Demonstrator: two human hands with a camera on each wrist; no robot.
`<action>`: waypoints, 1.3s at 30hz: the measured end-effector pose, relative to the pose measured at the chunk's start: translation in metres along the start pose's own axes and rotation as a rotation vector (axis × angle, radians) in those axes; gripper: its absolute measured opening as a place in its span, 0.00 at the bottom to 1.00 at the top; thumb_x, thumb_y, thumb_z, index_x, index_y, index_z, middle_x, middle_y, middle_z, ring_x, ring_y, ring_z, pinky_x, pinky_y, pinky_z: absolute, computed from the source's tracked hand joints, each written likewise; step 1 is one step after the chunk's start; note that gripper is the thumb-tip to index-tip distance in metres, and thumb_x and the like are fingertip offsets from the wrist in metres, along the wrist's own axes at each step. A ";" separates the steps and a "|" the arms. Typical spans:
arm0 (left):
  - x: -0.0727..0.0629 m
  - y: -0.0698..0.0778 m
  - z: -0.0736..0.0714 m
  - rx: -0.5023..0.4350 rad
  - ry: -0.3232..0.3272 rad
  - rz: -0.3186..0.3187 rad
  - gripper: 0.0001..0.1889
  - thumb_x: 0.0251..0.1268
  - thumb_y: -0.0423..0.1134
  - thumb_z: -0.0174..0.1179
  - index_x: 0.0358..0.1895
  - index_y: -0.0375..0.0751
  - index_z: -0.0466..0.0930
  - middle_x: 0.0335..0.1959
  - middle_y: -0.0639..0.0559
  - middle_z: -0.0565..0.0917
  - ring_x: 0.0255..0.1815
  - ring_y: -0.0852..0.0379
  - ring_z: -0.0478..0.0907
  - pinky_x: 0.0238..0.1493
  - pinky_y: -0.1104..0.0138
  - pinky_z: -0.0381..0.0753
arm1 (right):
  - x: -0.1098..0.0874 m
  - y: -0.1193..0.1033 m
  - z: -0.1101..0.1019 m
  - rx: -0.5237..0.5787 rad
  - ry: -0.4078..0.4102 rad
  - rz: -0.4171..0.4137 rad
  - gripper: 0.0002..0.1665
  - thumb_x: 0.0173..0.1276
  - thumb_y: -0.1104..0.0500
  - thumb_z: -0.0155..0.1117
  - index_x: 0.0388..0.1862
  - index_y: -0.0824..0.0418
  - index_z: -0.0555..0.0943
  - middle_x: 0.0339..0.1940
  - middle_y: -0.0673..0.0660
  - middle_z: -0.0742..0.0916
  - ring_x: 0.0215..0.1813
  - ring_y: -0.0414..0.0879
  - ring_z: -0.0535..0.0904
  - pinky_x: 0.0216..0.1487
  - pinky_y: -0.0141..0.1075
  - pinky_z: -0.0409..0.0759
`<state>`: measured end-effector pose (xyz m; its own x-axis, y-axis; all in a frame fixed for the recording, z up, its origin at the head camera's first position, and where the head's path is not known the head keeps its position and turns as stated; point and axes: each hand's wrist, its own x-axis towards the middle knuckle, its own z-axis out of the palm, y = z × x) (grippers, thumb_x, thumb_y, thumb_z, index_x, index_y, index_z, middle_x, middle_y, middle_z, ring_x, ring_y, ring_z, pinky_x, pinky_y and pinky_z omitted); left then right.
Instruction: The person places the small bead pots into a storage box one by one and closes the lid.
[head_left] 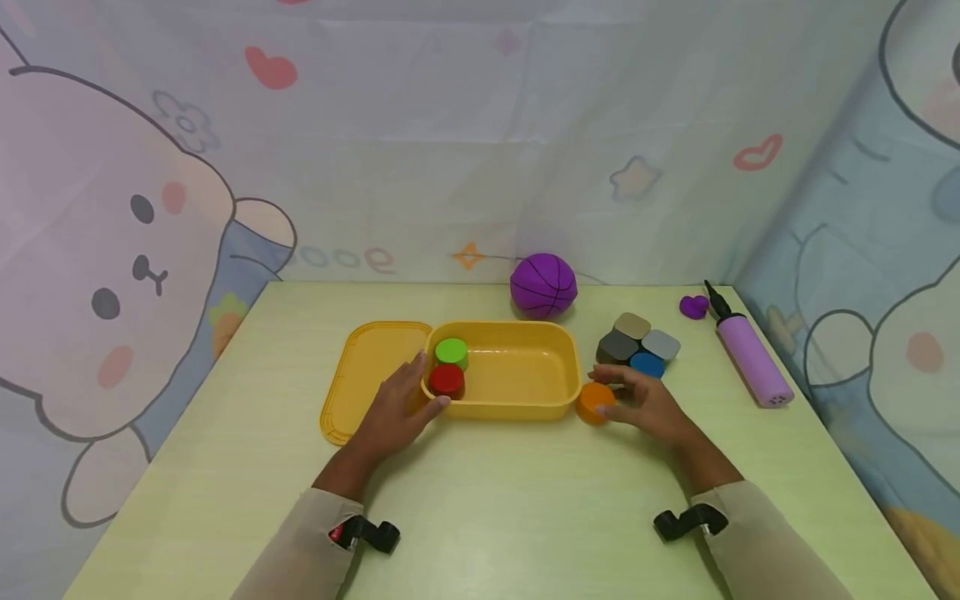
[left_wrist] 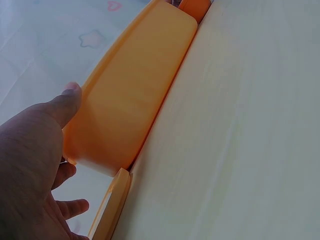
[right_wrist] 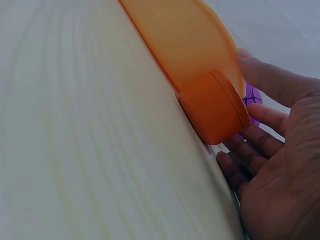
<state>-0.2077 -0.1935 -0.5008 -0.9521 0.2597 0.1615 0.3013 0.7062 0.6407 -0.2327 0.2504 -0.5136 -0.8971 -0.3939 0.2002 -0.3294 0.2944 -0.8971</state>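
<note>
A yellow rectangular box (head_left: pixel 517 412) stands uncovered on the table. Inside it, at the left end, are a green round tub (head_left: pixel 452 353) and a red round tub (head_left: pixel 447 380). My left hand (head_left: pixel 393 412) rests at the box's left end, its thumb at the front rim and the other fingers spread beside the end wall. A small round orange tub (right_wrist: pixel 212 109), with a seam near its top, stands against the box's right end. Around this tub is my right hand (head_left: pixel 643 404), fingers loosely bent on its far side; the right wrist view shows the thumb apart from it.
A yellow lid (head_left: pixel 360 383) lies left of the box. Several tubs, including a blue one (head_left: pixel 647 364) and a dark grey one (head_left: pixel 617 346), cluster beyond my right hand. Behind sits a purple ball (head_left: pixel 543 286). Far right lie a pink hand pump (head_left: pixel 753 362) and a purple heart-shaped piece (head_left: pixel 693 307).
</note>
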 end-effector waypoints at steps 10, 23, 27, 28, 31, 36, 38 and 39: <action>0.000 0.000 -0.001 0.004 0.005 0.009 0.48 0.79 0.55 0.66 0.89 0.37 0.51 0.90 0.40 0.58 0.91 0.31 0.54 0.87 0.31 0.51 | 0.003 0.009 -0.001 -0.035 -0.065 0.088 0.40 0.67 0.62 0.82 0.76 0.66 0.77 0.75 0.66 0.84 0.70 0.40 0.82 0.69 0.17 0.73; -0.001 0.003 -0.002 -0.013 0.008 0.016 0.48 0.79 0.55 0.65 0.89 0.37 0.51 0.90 0.40 0.58 0.91 0.32 0.55 0.87 0.30 0.50 | 0.003 0.009 0.000 -0.095 -0.057 0.110 0.34 0.67 0.57 0.83 0.70 0.58 0.83 0.70 0.60 0.87 0.73 0.57 0.79 0.70 0.16 0.70; -0.002 0.004 -0.002 -0.020 0.009 0.024 0.48 0.79 0.54 0.66 0.89 0.37 0.52 0.90 0.39 0.59 0.90 0.31 0.56 0.87 0.30 0.51 | 0.002 0.007 0.000 -0.108 -0.058 0.115 0.33 0.68 0.56 0.83 0.70 0.58 0.83 0.69 0.60 0.87 0.73 0.57 0.79 0.70 0.16 0.70; -0.002 0.003 -0.002 -0.019 0.009 0.024 0.48 0.79 0.54 0.66 0.89 0.37 0.52 0.90 0.39 0.59 0.90 0.31 0.56 0.87 0.30 0.51 | 0.002 0.007 0.000 -0.110 -0.059 0.115 0.33 0.68 0.56 0.83 0.70 0.58 0.83 0.69 0.60 0.87 0.73 0.57 0.80 0.70 0.16 0.70; -0.002 0.003 -0.002 -0.012 0.012 0.020 0.48 0.79 0.54 0.66 0.89 0.37 0.51 0.90 0.39 0.58 0.90 0.31 0.55 0.87 0.30 0.50 | 0.003 0.007 0.000 -0.117 -0.057 0.113 0.33 0.68 0.56 0.83 0.70 0.58 0.83 0.69 0.60 0.88 0.72 0.57 0.80 0.70 0.17 0.70; -0.002 0.004 -0.002 -0.014 0.006 -0.002 0.48 0.79 0.55 0.65 0.90 0.39 0.51 0.90 0.41 0.58 0.91 0.31 0.54 0.87 0.30 0.48 | 0.003 0.007 -0.001 -0.105 -0.035 0.115 0.31 0.69 0.57 0.82 0.69 0.60 0.83 0.67 0.61 0.88 0.66 0.44 0.82 0.68 0.19 0.74; -0.001 0.003 -0.002 -0.015 0.001 -0.009 0.48 0.79 0.56 0.65 0.90 0.39 0.51 0.91 0.41 0.58 0.91 0.31 0.53 0.88 0.30 0.48 | 0.002 0.008 -0.002 -0.081 -0.021 0.110 0.31 0.70 0.58 0.81 0.69 0.62 0.82 0.67 0.63 0.88 0.63 0.38 0.83 0.67 0.20 0.76; -0.001 0.003 -0.002 -0.012 0.000 -0.010 0.48 0.79 0.56 0.65 0.90 0.39 0.51 0.91 0.41 0.57 0.91 0.31 0.53 0.88 0.30 0.47 | 0.002 0.008 -0.002 -0.062 -0.012 0.107 0.31 0.70 0.60 0.80 0.69 0.63 0.82 0.67 0.65 0.88 0.61 0.36 0.83 0.66 0.20 0.77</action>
<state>-0.2057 -0.1927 -0.4979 -0.9549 0.2528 0.1556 0.2916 0.7007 0.6511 -0.2374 0.2536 -0.5202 -0.9248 -0.3672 0.0998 -0.2499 0.3885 -0.8869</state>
